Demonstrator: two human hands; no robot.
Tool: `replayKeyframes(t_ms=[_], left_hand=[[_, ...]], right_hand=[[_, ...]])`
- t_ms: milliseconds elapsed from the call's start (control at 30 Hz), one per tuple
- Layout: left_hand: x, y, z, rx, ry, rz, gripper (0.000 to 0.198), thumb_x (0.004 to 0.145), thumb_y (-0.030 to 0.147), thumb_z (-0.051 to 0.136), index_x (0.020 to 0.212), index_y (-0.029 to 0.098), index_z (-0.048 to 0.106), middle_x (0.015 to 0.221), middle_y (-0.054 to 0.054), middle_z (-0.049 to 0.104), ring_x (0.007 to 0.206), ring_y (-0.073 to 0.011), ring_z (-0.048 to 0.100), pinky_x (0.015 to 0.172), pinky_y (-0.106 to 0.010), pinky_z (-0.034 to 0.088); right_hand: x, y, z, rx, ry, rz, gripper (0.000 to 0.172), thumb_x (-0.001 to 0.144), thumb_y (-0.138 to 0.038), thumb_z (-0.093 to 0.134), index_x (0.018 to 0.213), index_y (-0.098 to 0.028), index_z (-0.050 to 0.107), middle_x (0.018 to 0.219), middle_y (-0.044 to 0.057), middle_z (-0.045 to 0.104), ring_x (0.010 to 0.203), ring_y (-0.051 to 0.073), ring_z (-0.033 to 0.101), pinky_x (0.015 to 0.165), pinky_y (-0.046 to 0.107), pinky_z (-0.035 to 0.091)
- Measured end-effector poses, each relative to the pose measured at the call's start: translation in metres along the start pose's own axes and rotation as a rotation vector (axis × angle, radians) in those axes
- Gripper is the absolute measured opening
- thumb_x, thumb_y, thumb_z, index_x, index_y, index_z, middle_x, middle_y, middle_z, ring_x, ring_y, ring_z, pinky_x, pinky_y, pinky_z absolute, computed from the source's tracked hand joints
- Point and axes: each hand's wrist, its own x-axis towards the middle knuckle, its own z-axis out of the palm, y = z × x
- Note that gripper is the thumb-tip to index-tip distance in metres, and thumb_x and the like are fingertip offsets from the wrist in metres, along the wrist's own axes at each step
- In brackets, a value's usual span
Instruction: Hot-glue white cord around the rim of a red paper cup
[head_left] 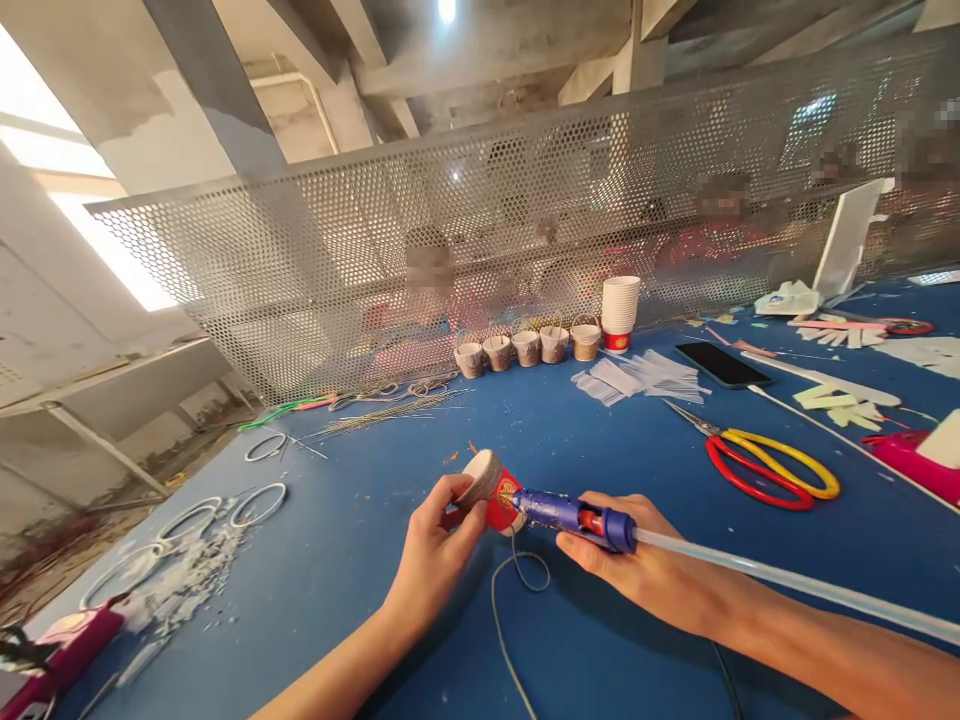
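Work surface: smooth blue tabletop (pixel 322 560), pale crumbs (pixel 191 585) scattered at its left. Task piece: small red-and-white paper cup (pixel 501 513), tilted above the table's middle, its rim end wrapped in grey cord. My left hand (pixel 442 525) pinches it between thumb and fingers. My right hand (pixel 637 560) is closed around a blue hot-glue gun (pixel 555 510), nozzle at the cup's red side, long translucent glue stick (pixel 787 573) behind. Thin grey cord (pixel 496 610) trails below the cup. Far edge: five small cord-wrapped baskets (pixel 527 348) in a row beside stacked white paper cups (pixel 621 300). Room: perforated grey metal screen (pixel 315 240), people beyond it; bare concrete beams (pixel 487 55) overhead.
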Motion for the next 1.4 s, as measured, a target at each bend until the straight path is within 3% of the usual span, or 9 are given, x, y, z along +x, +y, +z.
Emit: replayKeyframes(t_ms=[600,1400], left_hand=[[-0.001,-0.003,0.001,0.064,-0.041,0.034,0.010,0.080,0.026,0.055,0.082,0.018,0.059,0.069,0.003,0.059,0.063,-0.0125,0.056,0.061,-0.022,0.048],[-0.001,0.004,-0.005,-0.066,-0.074,-0.033,0.014,0.075,0.027,0.057,0.082,0.016,0.063,0.065,0.002,0.060,0.060,-0.0138,0.055,0.058,-0.024,0.045]], right_hand=[[0.000,0.002,0.009,-0.138,0.060,-0.181,0.026,0.090,-0.040,0.046,0.070,-0.023,0.049,0.062,-0.001,0.062,0.056,0.014,0.058,0.057,0.024,0.038],[0.000,-0.001,-0.001,-0.050,0.047,-0.039,0.032,0.089,-0.042,0.044,0.065,-0.022,0.051,0.059,-0.002,0.059,0.056,0.013,0.053,0.056,0.023,0.040]])
